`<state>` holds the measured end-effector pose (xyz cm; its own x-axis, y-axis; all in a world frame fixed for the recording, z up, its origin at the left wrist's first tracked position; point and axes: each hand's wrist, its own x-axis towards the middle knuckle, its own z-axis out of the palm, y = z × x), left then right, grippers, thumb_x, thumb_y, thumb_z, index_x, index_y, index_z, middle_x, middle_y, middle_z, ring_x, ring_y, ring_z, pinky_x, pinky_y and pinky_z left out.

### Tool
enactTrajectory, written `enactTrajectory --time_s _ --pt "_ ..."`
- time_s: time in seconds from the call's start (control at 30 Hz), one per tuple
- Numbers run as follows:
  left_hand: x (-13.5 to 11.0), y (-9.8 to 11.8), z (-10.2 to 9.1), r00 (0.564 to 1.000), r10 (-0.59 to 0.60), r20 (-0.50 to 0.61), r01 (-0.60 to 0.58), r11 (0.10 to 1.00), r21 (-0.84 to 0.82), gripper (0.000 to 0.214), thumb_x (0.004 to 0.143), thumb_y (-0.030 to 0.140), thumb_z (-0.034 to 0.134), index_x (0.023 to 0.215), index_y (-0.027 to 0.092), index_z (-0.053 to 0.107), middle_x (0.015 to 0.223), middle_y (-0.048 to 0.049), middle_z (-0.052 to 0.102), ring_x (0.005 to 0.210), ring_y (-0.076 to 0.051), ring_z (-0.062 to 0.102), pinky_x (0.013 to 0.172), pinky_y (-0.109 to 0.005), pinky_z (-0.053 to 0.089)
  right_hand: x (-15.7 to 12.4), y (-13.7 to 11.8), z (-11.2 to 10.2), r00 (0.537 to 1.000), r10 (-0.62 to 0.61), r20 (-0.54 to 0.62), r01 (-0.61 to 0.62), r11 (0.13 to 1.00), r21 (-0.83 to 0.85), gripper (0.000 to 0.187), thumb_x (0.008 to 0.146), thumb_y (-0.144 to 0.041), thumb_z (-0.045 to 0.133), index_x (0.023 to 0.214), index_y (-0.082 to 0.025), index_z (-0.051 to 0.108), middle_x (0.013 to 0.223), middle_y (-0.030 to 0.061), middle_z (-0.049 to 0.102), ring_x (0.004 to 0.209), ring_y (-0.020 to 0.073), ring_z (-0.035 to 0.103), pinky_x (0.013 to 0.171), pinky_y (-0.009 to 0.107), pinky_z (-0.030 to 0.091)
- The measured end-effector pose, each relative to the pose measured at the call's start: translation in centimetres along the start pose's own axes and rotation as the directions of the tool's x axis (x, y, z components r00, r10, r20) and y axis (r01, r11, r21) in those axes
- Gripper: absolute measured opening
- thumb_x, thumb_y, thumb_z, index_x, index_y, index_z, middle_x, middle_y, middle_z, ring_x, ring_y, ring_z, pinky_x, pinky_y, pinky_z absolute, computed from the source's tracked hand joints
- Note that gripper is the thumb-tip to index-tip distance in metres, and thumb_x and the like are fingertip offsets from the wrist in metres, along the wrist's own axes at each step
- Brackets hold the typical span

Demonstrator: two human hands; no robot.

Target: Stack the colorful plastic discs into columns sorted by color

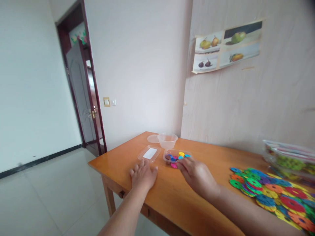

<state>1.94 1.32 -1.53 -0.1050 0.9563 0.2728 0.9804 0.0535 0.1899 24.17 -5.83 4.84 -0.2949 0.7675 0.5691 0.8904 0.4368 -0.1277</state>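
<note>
My left hand [144, 176] lies palm down on the wooden table [169, 193], its fingers spread, just in front of a clear rectangular lid [140, 157] with a white label [149, 153]. At the near right corner of a clear plastic box [164, 158], my right hand [199, 176] has its fingers pinched together. Whatever may be between those fingertips is hidden. Small round pieces [181, 154] in yellow, blue, pink and brown are in the box.
Behind the box stand a clear round tub [167, 141] and its flat lid [153, 139]. Colourful notched plastic discs [273, 190] are heaped at the right, beside a filled clear bag [289, 160]. A wall [142, 82] rises behind the table.
</note>
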Motion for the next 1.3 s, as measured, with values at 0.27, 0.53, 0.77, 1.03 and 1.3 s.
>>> enactTrajectory --time_s 0.27,0.53,0.77,1.03,1.3 --pt "0.5 -0.1 0.1 0.998 0.014 0.065 -0.013 1.0 -0.018 0.066 0.089 0.063 0.024 0.144 0.029 0.04 0.16 -0.0083 0.026 0.143 -0.041 0.023 0.105 -0.064 0.025 -3.1 3.3 -0.3 0.99 0.114 0.086 -0.114 0.993 0.0 0.028 0.097 -0.027 0.039 0.096 -0.024 0.067 0.086 0.0046 0.071 0.078 0.0187 0.066 0.066 0.028 0.043" --pt "0.3 -0.1 -0.9 0.998 0.061 -0.007 -0.061 0.998 0.0 0.047 0.092 0.051 0.027 0.114 0.024 0.059 0.139 -0.0147 0.052 0.128 -0.036 0.044 0.096 -0.058 0.038 -10.4 0.4 -2.7 0.968 0.106 0.229 -0.1 0.994 -0.04 0.021 0.094 -0.025 0.045 0.082 -0.023 0.062 0.081 0.0014 0.067 0.076 0.0168 0.063 0.066 0.027 0.039" --pt "0.4 -0.6 -1.4 0.984 0.17 -0.059 -0.166 0.984 0.07 0.026 0.091 0.037 0.039 0.092 0.021 0.059 0.113 -0.0128 0.063 0.112 -0.03 0.054 0.083 -0.04 0.043 -12.3 1.3 -1.9 0.985 0.072 0.156 -0.063 0.996 -0.059 0.026 0.096 -0.024 0.042 0.08 -0.021 0.062 0.083 0.0032 0.063 0.078 0.0163 0.059 0.068 0.027 0.039" --pt "-0.8 -1.3 -3.4 0.926 0.209 -0.314 -0.261 0.956 -0.136 0.027 0.096 0.038 0.032 0.093 0.02 0.053 0.097 -0.0108 0.066 0.096 -0.026 0.061 0.082 -0.038 0.042 -12.2 1.5 -1.9 0.99 0.123 0.075 -0.124 0.992 0.006 0.024 0.095 -0.025 0.044 0.087 -0.021 0.066 0.086 0.0041 0.064 0.081 0.0178 0.06 0.072 0.028 0.042" --pt "-5.7 1.7 -8.7 0.901 -0.165 -0.402 -0.253 0.552 -0.795 0.027 0.09 0.049 0.047 0.092 0.022 0.052 0.079 -0.0023 0.065 0.074 -0.019 0.063 0.069 -0.03 0.048 -9.8 2.1 -2.3 0.935 0.355 -0.007 -0.338 0.896 0.289 0.052 0.091 -0.041 0.051 0.138 -0.017 0.05 0.127 0.0139 0.061 0.116 0.0273 0.056 0.093 0.038 0.046"
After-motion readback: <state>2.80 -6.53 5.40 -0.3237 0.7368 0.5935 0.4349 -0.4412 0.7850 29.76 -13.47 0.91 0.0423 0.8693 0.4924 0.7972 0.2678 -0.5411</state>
